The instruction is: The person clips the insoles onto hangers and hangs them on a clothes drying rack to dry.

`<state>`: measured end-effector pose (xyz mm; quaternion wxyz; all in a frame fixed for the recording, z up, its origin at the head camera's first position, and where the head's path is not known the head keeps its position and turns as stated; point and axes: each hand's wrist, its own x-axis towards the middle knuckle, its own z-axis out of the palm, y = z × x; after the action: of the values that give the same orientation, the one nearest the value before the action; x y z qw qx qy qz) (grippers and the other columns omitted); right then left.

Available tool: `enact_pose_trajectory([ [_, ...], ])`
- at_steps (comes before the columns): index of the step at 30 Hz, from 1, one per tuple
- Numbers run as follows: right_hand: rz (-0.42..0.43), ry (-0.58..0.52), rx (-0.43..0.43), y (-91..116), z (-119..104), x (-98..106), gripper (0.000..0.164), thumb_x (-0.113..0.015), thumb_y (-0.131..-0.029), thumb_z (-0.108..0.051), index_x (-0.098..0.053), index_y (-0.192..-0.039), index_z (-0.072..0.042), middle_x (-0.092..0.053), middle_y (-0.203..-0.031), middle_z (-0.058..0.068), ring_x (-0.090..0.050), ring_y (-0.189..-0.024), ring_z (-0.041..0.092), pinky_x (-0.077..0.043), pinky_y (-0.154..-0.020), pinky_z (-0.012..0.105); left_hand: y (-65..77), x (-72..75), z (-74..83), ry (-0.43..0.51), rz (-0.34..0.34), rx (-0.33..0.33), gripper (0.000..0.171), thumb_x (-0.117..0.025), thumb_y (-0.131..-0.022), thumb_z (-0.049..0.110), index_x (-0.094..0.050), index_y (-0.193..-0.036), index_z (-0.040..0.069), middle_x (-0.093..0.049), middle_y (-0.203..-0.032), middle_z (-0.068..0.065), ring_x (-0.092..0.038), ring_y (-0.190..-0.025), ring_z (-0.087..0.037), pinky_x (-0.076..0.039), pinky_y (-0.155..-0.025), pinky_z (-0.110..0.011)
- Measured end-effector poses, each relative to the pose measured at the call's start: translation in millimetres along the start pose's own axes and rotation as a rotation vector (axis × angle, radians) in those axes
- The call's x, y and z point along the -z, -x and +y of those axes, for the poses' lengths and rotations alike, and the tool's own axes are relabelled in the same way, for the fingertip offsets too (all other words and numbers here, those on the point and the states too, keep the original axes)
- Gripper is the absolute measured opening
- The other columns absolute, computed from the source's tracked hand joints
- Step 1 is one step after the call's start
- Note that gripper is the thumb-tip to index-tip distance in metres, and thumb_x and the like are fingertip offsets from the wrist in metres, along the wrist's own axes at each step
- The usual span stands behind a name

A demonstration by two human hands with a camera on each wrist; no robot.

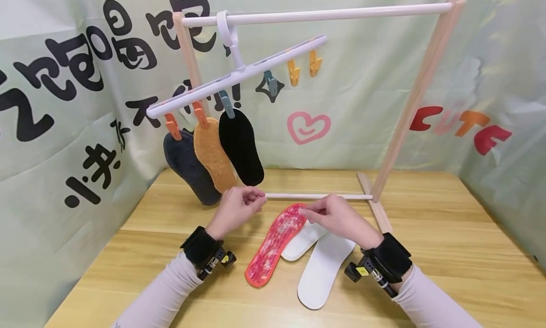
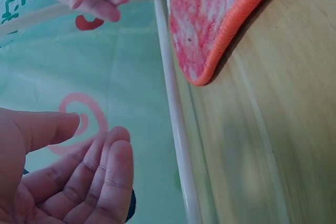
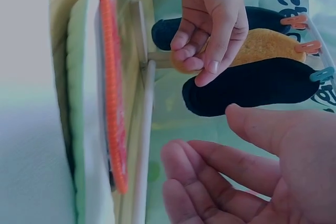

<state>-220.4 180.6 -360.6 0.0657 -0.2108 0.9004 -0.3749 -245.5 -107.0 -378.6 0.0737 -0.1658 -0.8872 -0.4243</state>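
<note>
My left hand (image 1: 239,208) hovers over the table, left of a red-and-white insole (image 1: 277,245) with an orange edge. Its fingers are loosely bent, and nothing lies between them and the thumb. My right hand (image 1: 337,216) is above two white insoles (image 1: 323,271) and overlaps the red insole's upper end in the head view. A gap shows between its thumb and fingers (image 3: 226,166) in the right wrist view, with nothing held. Behind my left hand, a dark grey insole (image 1: 189,164), a tan insole (image 1: 213,150) and a black insole (image 1: 241,148) hang from clips.
A white hanger (image 1: 256,67) hooks over the rack's top bar (image 1: 341,14), tilted down at its left. A blue-grey clip (image 1: 270,83) and two yellow clips (image 1: 293,73) hang bare on its right half. The rack's wooden post (image 1: 415,95) and low crossbar (image 1: 315,196) stand behind my hands.
</note>
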Motion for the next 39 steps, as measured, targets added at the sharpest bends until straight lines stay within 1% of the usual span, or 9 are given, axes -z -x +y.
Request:
enact_pose_trajectory([
  [4, -0.036, 0.028, -0.022, 1.0, 5.6, -2.4, 0.026, -0.071, -0.105, -0.026, -0.082, -0.091, -0.009, -0.047, -0.065, -0.005, -0.037, -0.061, 0.012, -0.026, -0.059, 0.024, 0.9, -2.4, -2.1, -0.049, -0.024, 0.001, 0.009, -0.081, -0.098, 0.02, -0.083, -0.102, 0.013, -0.079, -0.082, 0.003, -0.067, -0.069, -0.005, -0.05, -0.065, -0.023],
  [8, -0.071, 0.039, -0.016, 0.7, 10.6, -5.1, 0.031, -0.07, -0.105, -0.029, -0.079, -0.082, -0.01, -0.033, -0.061, -0.008, -0.027, -0.058, 0.012, -0.019, -0.058, 0.024, 2.5, -4.7, -4.0, -0.088, -0.053, 0.02, 0.01, -0.081, -0.098, 0.023, -0.084, -0.102, 0.014, -0.079, -0.083, 0.005, -0.066, -0.071, -0.004, -0.051, -0.069, -0.026],
  [11, -0.083, 0.045, -0.029, 1.0, 11.4, -5.8, 0.03, -0.07, -0.105, -0.028, -0.081, -0.083, -0.011, -0.034, -0.06, -0.008, -0.027, -0.058, 0.011, -0.018, -0.057, 0.024, 3.7, -6.4, -3.4, -0.107, -0.077, 0.058, 0.013, -0.08, -0.098, 0.026, -0.084, -0.103, 0.015, -0.079, -0.087, 0.005, -0.067, -0.074, -0.005, -0.052, -0.071, -0.028],
  [15, -0.089, 0.06, -0.04, 1.6, 11.3, -6.1, 0.027, -0.071, -0.104, -0.026, -0.082, -0.084, -0.011, -0.051, -0.061, -0.009, -0.034, -0.058, 0.01, -0.022, -0.057, 0.023, 3.7, -8.2, -2.5, -0.132, -0.1, 0.094, 0.014, -0.08, -0.097, 0.027, -0.083, -0.104, 0.014, -0.078, -0.089, 0.004, -0.067, -0.077, -0.007, -0.052, -0.073, -0.029],
  [18, -0.095, 0.065, -0.037, 1.6, 12.5, -6.9, 0.029, -0.072, -0.103, -0.026, -0.081, -0.08, -0.011, -0.058, -0.063, -0.008, -0.037, -0.059, 0.01, -0.024, -0.057, 0.023, 3.4, -8.8, -3.0, -0.14, -0.112, 0.094, 0.014, -0.08, -0.098, 0.026, -0.083, -0.103, 0.014, -0.077, -0.086, 0.004, -0.067, -0.076, -0.007, -0.052, -0.071, -0.029],
  [25, -0.114, 0.07, -0.051, 1.5, 16.5, -9.3, 0.038, -0.073, -0.103, -0.028, -0.077, -0.069, -0.011, -0.054, -0.058, -0.007, -0.03, -0.055, 0.009, -0.019, -0.056, 0.023, 3.5, -10.3, -4.0, -0.134, -0.141, 0.112, 0.011, -0.079, -0.098, 0.026, -0.083, -0.098, 0.015, -0.075, -0.081, 0.006, -0.064, -0.07, -0.007, -0.05, -0.068, -0.028],
  [28, -0.112, 0.068, -0.043, 1.4, 17.3, -10.9, 0.04, -0.073, -0.103, -0.028, -0.076, -0.067, -0.011, -0.054, -0.056, -0.008, -0.03, -0.054, 0.008, -0.019, -0.055, 0.022, 3.7, -11.5, -5.2, -0.139, -0.143, 0.12, 0.011, -0.079, -0.098, 0.026, -0.083, -0.097, 0.016, -0.073, -0.078, 0.006, -0.063, -0.067, -0.007, -0.049, -0.066, -0.028],
  [33, -0.113, 0.074, -0.021, 1.7, 19.0, -14.3, 0.044, -0.073, -0.103, -0.03, -0.073, -0.063, -0.01, -0.044, -0.053, -0.013, -0.027, -0.052, 0.006, -0.017, -0.054, 0.022, 5.6, -12.6, -6.4, -0.143, -0.163, 0.141, 0.012, -0.079, -0.098, 0.026, -0.083, -0.096, 0.016, -0.072, -0.075, 0.006, -0.062, -0.064, -0.008, -0.048, -0.062, -0.027],
  [39, -0.108, 0.066, -0.024, 0.6, 18.7, -14.9, 0.041, -0.072, -0.103, -0.027, -0.074, -0.065, -0.011, -0.045, -0.053, -0.014, -0.027, -0.053, 0.007, -0.017, -0.054, 0.022, 5.6, -13.9, -8.4, -0.131, -0.187, 0.148, 0.013, -0.079, -0.099, 0.025, -0.082, -0.093, 0.014, -0.07, -0.072, 0.005, -0.061, -0.063, -0.01, -0.047, -0.06, -0.027],
])
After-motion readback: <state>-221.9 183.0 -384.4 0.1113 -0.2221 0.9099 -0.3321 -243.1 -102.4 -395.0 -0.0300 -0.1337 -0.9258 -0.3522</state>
